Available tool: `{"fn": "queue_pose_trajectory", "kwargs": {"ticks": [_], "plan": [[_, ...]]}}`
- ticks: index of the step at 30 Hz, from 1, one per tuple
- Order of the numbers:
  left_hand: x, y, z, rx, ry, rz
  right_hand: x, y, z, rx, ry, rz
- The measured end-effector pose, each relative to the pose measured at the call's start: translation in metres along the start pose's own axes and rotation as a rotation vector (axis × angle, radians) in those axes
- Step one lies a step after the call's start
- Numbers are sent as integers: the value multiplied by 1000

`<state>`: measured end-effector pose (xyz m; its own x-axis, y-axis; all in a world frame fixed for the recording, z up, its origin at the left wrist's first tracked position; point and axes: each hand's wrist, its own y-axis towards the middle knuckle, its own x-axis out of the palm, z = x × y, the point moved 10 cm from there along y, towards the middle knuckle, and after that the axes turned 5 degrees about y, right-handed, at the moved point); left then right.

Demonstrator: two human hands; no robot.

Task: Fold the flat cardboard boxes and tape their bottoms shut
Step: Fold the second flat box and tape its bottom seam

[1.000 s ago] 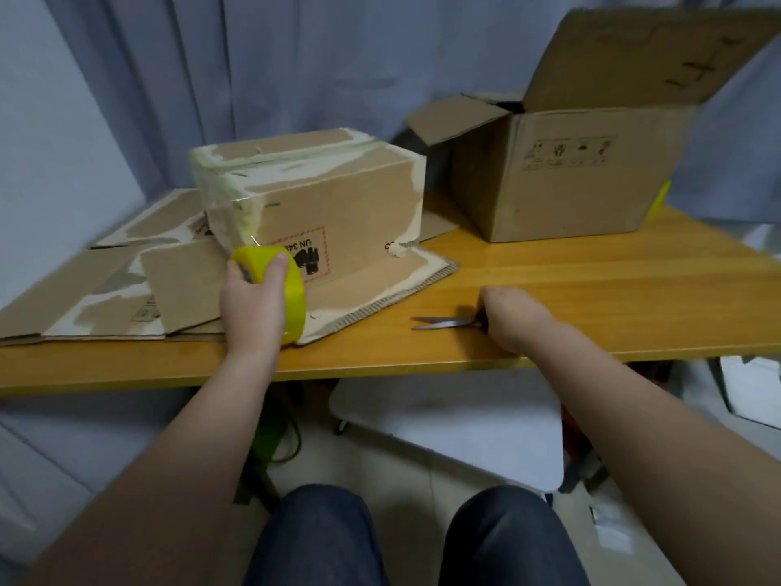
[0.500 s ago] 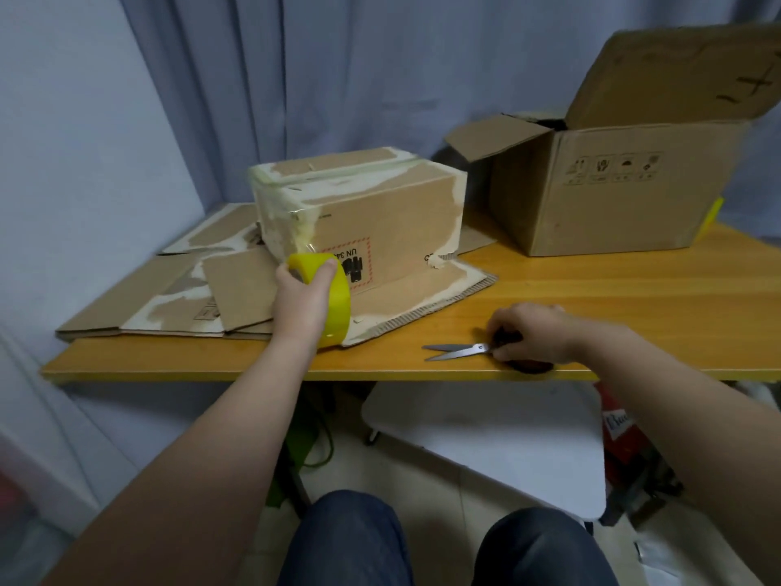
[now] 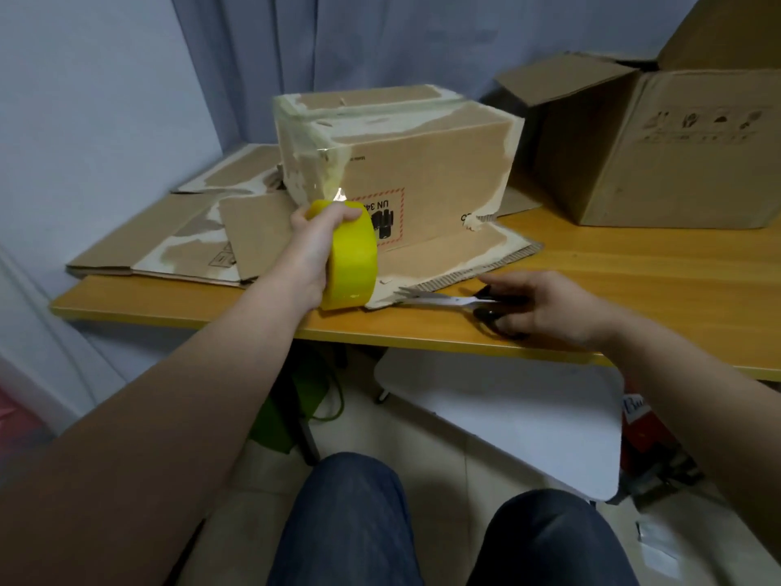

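Note:
A folded cardboard box (image 3: 427,162) stands upside down on the wooden table (image 3: 634,268), its taped bottom on top. A strip of clear tape runs from its near left corner down to a yellow tape roll (image 3: 353,258). My left hand (image 3: 315,243) grips that roll in front of the box. My right hand (image 3: 545,308) rests on the table's front edge, closed on the black handles of a pair of scissors (image 3: 448,299). The scissor blades point left towards the roll.
Flattened cardboard boxes (image 3: 169,247) lie stacked under and left of the folded box. A larger open box (image 3: 676,154) stands at the back right. A curtain hangs behind the table. A white stool (image 3: 507,416) sits below the table edge.
My right hand has closed on the scissors and slid them left towards the tape roll. The left hand keeps the roll in place. The camera has moved closer.

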<state>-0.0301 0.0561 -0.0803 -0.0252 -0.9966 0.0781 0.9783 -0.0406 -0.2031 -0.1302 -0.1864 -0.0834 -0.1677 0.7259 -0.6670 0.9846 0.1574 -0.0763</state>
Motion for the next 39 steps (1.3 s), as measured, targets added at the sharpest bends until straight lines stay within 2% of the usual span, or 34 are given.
{"fn": "queue_pose_trajectory", "kwargs": {"ticks": [3,6,9,14,16,20,29,32,36,38,39], "plan": [[-1,3,6,-7,-43,18,-20,2,-16,-113,274,285],[-7,7,12,-15,-52,61,-25,25,-62,-241,345,376],[-16,7,14,4,77,120,-22,70,-128,-366,50,327],[-12,1,17,-40,96,83,-38,139,-193,-420,-534,467],[-16,0,19,-28,136,112,-29,156,-200,-454,-601,429],[-25,-1,23,-26,227,113,-12,174,-197,-498,-560,397],[-24,-13,19,-164,281,64,-15,170,-198,-477,-476,347],[-21,-14,25,-128,255,94,-28,166,-193,-455,-379,257],[-25,-16,29,-65,219,181,-58,132,-173,-460,-87,127],[-30,-17,27,-80,174,225,-62,115,-159,-373,-31,-10],[-31,-16,26,-103,153,232,-58,110,-148,-293,-82,-100]]}}
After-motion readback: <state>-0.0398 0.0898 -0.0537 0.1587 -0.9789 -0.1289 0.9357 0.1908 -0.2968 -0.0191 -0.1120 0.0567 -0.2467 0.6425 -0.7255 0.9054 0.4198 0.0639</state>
